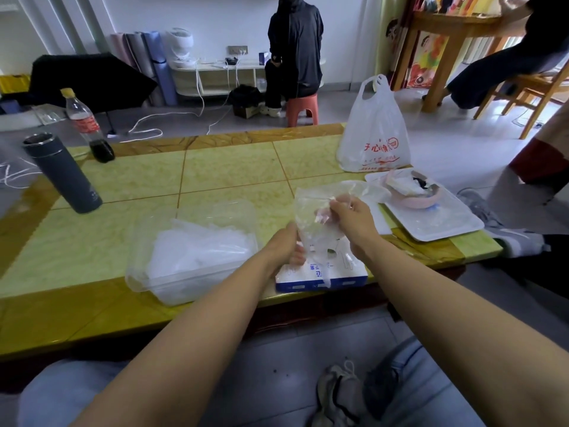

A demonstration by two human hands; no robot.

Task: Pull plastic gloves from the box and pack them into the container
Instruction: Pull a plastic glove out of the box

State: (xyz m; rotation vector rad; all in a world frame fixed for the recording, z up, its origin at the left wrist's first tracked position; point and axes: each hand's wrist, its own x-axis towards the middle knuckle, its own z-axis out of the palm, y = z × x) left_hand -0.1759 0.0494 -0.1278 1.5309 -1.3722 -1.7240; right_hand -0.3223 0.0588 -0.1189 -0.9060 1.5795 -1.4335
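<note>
A thin clear plastic glove (317, 211) is stretched upright above the blue and white glove box (320, 275), which lies flat near the table's front edge. My right hand (354, 220) pinches the glove's upper part. My left hand (286, 245) grips its lower left edge, just above the box. To the left sits a clear plastic container (172, 282) holding a loose pile of several clear gloves (197, 251).
On the yellow tiled table (231, 167) stand a grey flask (61, 174) and a cola bottle (87, 124) at the left. A white plastic bag (374, 134) and a white tray (437, 223) with a pink bowl (412, 192) sit at the right. People sit beyond the table.
</note>
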